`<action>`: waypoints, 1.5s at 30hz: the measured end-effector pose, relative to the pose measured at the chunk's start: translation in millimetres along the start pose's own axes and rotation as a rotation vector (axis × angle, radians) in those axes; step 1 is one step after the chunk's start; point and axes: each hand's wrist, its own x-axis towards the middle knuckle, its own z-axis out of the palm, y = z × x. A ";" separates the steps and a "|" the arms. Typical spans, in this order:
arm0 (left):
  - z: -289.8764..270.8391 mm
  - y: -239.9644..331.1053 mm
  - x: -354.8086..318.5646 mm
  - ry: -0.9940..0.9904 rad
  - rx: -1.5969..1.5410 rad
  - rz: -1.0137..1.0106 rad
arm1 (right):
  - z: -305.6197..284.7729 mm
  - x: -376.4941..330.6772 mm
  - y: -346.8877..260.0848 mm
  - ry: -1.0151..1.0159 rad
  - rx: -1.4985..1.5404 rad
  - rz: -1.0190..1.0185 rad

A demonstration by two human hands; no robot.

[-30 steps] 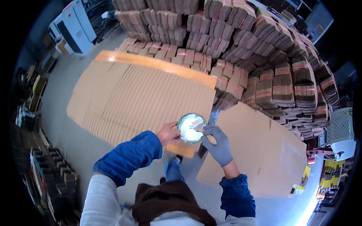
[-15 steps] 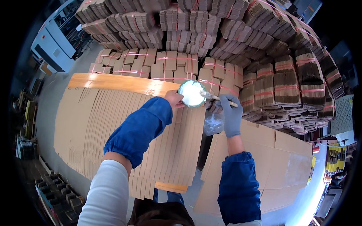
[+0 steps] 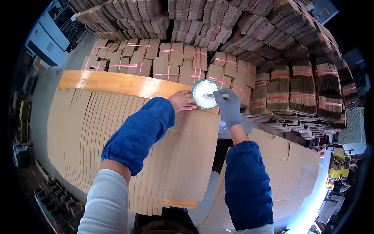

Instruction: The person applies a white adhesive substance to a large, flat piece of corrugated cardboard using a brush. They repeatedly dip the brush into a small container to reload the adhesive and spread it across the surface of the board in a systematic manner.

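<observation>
A round tub [image 3: 193,88] with a greenish rim, full of white paste [image 3: 202,102], stands at the far right corner of the fanned cardboard sheets [image 3: 167,148]. Bare fingers of my left hand [image 3: 182,101] grip its left side. In my grey-gloved right hand [image 3: 230,109] is a brush [image 3: 210,95], held by the handle from the right. The brush's bristle end dips into the paste and is partly hidden there. Under the sheets runs an orange wooden board [image 3: 117,81], showing along the far edge.
Strapped bundles of folded cardboard [image 3: 171,54] are piled high across the back and right. Another large cardboard sheet [image 3: 280,167] lies to my right, beyond a dark gap. A pale machine cabinet [image 3: 48,37] stands at the far left.
My right hand has moved the brush further into the tub, from its right rim to the paste's middle. The tub and my left hand appear slightly further right in view.
</observation>
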 end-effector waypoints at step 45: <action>-85.3 -142.0 -305.6 0.528 0.447 0.413 | -5.0 -9.8 62.0 0.135 1.462 0.485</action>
